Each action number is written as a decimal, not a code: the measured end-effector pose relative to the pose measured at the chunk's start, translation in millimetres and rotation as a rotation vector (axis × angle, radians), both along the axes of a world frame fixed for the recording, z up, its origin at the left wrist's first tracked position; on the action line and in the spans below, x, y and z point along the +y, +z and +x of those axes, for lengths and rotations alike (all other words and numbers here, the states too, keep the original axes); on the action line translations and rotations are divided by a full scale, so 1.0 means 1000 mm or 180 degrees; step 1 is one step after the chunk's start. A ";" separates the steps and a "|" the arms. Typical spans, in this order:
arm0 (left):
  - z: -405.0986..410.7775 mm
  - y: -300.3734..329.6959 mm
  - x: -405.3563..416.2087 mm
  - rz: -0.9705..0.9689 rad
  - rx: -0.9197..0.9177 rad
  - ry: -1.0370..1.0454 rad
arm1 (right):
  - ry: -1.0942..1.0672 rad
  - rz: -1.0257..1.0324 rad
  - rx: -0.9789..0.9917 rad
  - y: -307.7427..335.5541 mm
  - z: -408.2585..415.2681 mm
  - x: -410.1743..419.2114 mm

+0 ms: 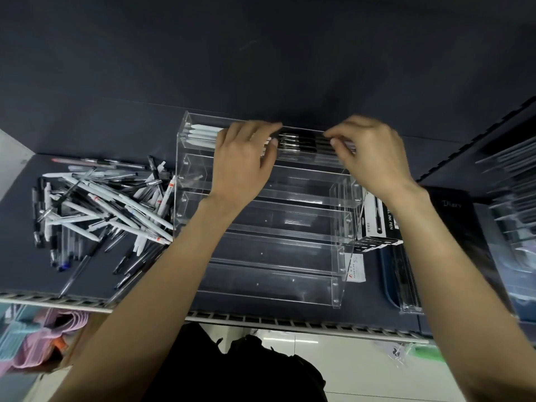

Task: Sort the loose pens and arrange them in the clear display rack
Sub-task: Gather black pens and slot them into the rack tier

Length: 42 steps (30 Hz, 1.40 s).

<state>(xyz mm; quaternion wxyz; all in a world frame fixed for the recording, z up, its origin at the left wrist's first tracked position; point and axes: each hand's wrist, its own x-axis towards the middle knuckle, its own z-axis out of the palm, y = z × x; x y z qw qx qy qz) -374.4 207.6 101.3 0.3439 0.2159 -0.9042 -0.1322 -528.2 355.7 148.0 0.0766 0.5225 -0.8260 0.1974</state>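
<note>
A clear tiered display rack [290, 256] stands on the dark shelf in front of me. Its top tier holds several white pens [203, 134] at the left and a row of black pens [301, 142] in the middle. My left hand [243, 166] reaches over the top tier, its fingertips touching the left ends of the black pens. My right hand [371, 155] reaches in from the right, fingertips on the right ends of the same pens. The lower tiers show no pens. A heap of loose pens [101, 207], white, black and clear, lies left of the rack.
A black-and-white gel ink pen box [380, 221] stands against the rack's right side, with a dark diary [452, 216] beyond it. More clear holders [516, 198] sit at the far right. The shelf's front edge [290, 323] runs below the rack.
</note>
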 end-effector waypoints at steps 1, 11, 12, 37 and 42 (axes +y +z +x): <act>0.008 0.002 0.001 0.0036 0.0264 0.0011 | -0.0018 -0.0260 -0.0035 0.001 0.008 0.003; 0.195 -0.023 -0.014 0.0840 0.1459 0.1025 | 0.1025 -0.0909 -0.0844 -0.034 0.183 -0.039; 0.218 -0.030 -0.023 0.1129 0.1192 0.1251 | 0.1151 -0.0737 -0.0905 -0.042 0.201 -0.050; 0.313 -0.120 -0.128 0.2010 -0.1934 0.0324 | 0.1059 0.1904 0.0340 -0.148 0.335 -0.160; 0.315 -0.116 -0.128 0.2855 -0.1815 0.0372 | 0.1499 0.1783 0.0590 -0.149 0.330 -0.165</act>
